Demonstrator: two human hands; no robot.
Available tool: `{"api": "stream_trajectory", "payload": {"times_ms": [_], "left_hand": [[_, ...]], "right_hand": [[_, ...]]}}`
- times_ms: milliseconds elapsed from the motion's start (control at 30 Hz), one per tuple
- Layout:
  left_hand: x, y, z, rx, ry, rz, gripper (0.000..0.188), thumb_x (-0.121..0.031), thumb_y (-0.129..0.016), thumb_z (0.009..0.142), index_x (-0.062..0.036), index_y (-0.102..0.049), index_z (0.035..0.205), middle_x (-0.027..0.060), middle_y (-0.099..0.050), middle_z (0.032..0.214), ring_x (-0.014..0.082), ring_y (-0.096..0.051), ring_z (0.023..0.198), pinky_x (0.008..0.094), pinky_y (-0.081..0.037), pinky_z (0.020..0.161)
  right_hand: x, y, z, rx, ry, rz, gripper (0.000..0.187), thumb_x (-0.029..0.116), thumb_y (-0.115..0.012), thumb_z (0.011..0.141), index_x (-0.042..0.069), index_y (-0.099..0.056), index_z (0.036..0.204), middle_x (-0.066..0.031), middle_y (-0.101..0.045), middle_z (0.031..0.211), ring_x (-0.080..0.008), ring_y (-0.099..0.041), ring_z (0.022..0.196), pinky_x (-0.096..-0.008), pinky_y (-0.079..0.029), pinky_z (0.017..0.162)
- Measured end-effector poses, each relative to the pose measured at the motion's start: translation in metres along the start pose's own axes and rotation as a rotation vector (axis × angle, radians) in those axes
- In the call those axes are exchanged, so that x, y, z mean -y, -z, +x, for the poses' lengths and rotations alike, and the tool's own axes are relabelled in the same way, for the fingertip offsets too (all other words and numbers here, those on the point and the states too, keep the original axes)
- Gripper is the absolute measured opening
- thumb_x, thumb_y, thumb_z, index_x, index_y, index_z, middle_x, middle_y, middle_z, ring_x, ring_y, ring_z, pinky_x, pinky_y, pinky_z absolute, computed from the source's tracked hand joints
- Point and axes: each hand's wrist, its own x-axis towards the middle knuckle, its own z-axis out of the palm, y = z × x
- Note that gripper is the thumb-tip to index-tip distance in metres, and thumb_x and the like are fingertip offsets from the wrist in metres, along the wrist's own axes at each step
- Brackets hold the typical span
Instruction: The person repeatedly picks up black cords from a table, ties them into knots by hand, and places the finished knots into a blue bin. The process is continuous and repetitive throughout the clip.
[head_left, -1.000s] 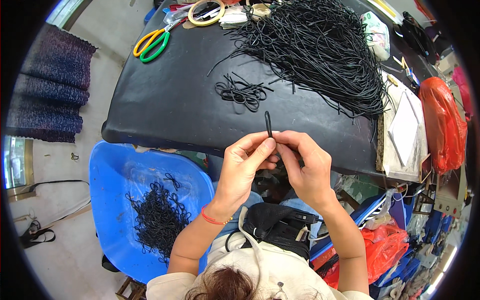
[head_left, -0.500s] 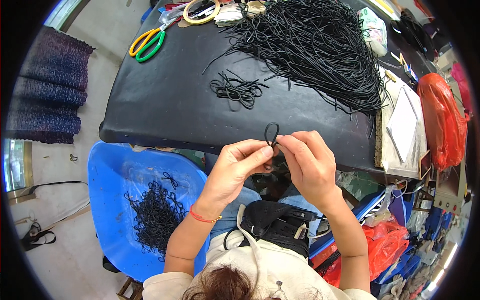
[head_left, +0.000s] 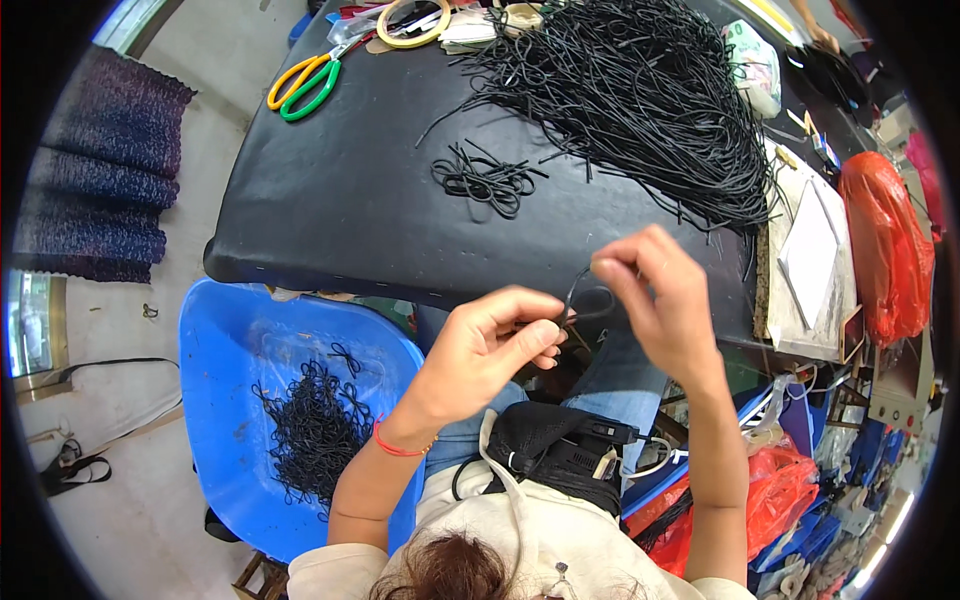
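A dark blue cloth (head_left: 100, 170) hangs well to the left of the black counter (head_left: 330, 200). A big blue tub (head_left: 215, 400) sits below the counter's near left corner. In the tub is a pile of black looped cords (head_left: 315, 435). Scissors (head_left: 305, 85) with one yellow handle and one green handle lie on the far left part of the counter. A pale yellow ring (head_left: 413, 25) lies by the counter's far edge.

A small bunch of black cords (head_left: 485, 180) lies near the middle of the counter. The left hand (head_left: 490, 350) is by the counter's near edge, with a red string around its wrist. Its thumb and pointing finger pinch one black cord (head_left: 600, 314). This cord bends in a loop between the two hands, at the counter's near edge. A huge heap of black strands (head_left: 620, 110) covers the far right part of the counter. The right hand (head_left: 665, 300) is by the counter's near edge too. Its thumb and pointing finger pinch the cord's top end, though that spot is blurry.

A white pack (head_left: 752, 70) stands on the counter's right side. A pale board (head_left: 790, 320) lies at the counter's near right corner, with a white diamond shape (head_left: 808, 255) on it. A puffy red bag (head_left: 885, 250) is at the counter's right end.
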Motion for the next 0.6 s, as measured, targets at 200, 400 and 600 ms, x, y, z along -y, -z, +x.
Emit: {"api": "stream_trajectory", "payload": {"times_ms": [200,400,600], "left_hand": [[0.006,0.007,0.008,0.034,0.028,-0.22,0.03,-0.011,-0.049,0.09,0.0014,-0.049,0.117,0.0026,-0.058,0.089,0.0079,-0.055,0.077,0.0216,-0.047,0.071],[0.014,0.006,0.008,-0.055,-0.097,-0.076,0.022,-0.006,-0.052,0.088,0.002,-0.056,0.108,0.0051,-0.06,0.091,0.0064,-0.055,0.078,0.0204,-0.049,0.069],[0.009,0.001,0.004,-0.138,-0.087,-0.159,0.02,-0.002,-0.056,0.084,0.0025,-0.058,0.103,0.0096,-0.063,0.092,0.0112,-0.06,0.081,0.0234,-0.05,0.071]], "right_hand": [[0.016,-0.019,-0.028,0.144,-0.178,0.218,0.011,0.001,-0.056,0.081,-0.001,-0.059,0.091,-0.0087,-0.059,0.077,-0.0153,-0.059,0.065,-0.0266,-0.045,0.057],[0.031,-0.017,-0.04,0.191,-0.523,0.935,0.023,0.005,-0.052,0.087,-0.001,-0.057,0.109,-0.0076,-0.063,0.095,-0.0114,-0.06,0.081,-0.0239,-0.05,0.071],[0.024,-0.021,-0.038,0.116,-0.558,0.911,0.017,0.01,-0.063,0.082,0.0,-0.064,0.096,-0.0053,-0.065,0.088,-0.006,-0.056,0.072,-0.0189,-0.044,0.056]]}}
